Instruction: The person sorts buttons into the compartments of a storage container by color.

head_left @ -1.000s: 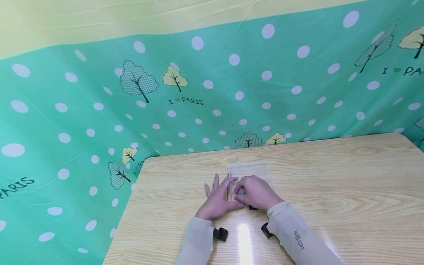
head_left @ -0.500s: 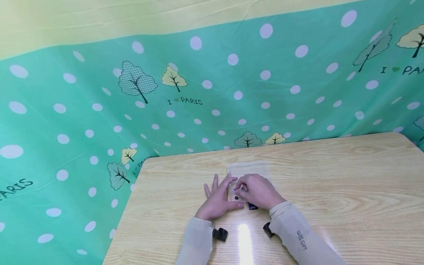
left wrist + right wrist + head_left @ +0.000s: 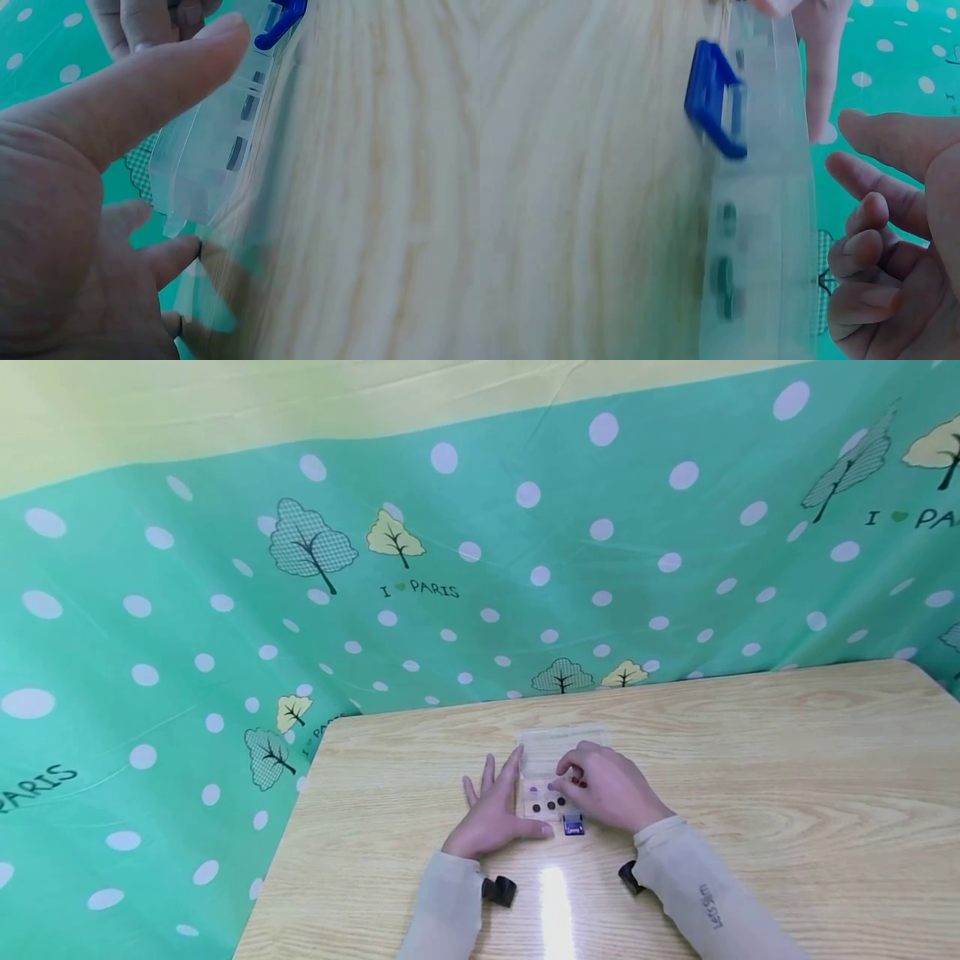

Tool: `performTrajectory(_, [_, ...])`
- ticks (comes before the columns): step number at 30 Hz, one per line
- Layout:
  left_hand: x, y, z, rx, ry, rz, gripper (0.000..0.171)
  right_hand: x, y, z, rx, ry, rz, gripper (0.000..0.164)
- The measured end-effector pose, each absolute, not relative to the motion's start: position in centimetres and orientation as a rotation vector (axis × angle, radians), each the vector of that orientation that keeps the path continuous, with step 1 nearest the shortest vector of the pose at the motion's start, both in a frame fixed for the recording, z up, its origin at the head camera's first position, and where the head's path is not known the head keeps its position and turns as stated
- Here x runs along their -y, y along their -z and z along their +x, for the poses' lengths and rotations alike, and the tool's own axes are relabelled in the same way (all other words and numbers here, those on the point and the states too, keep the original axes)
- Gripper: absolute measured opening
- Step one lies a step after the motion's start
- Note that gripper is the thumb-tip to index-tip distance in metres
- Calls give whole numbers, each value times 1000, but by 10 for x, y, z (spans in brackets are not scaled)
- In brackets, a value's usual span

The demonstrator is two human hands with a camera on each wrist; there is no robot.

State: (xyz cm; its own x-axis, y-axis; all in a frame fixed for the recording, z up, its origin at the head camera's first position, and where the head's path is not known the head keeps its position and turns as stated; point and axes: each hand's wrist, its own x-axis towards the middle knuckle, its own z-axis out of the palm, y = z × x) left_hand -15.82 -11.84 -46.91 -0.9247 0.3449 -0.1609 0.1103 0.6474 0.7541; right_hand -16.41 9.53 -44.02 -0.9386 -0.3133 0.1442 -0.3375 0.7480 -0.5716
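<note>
A clear plastic compartment box (image 3: pixel 199 161) sits on the table with its clear lid (image 3: pixel 546 753) raised at the back. Small round purple pieces (image 3: pixel 533 790), dark pieces (image 3: pixel 551 806) and red pieces (image 3: pixel 580 783) lie in its compartments. On the front hangs a blue latch (image 3: pixel 703 90). My left hand (image 3: pixel 491 820) frames the box's left front corner, index finger along the side and thumb at the front edge. Over the middle compartments is my right hand (image 3: pixel 611 789), its fingers bent. Thumb and index tips show a gap with nothing between them in the right wrist view.
The wooden table (image 3: pixel 750 760) extends widely to both sides. Behind it hangs a green dotted curtain (image 3: pixel 480 568). Each wrist carries a black camera mount, one (image 3: pixel 500 891) by the left sleeve and one (image 3: pixel 630 877) by the right.
My right hand has shifted right across the box, uncovering the purple and dark pieces and the blue latch. My left index finger has straightened away from the compartments; the rest of that hand stayed put.
</note>
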Motion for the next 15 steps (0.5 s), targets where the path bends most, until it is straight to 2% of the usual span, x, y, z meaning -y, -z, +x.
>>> performTrajectory(5, [121,469,-159,-2590,-1127,350,132,-108,439,-164,2883,-925,485,23])
performTrajectory(15, [132,456,-161,-2617,-1078,305,119,-138,438,-164,2853,-932,312,43])
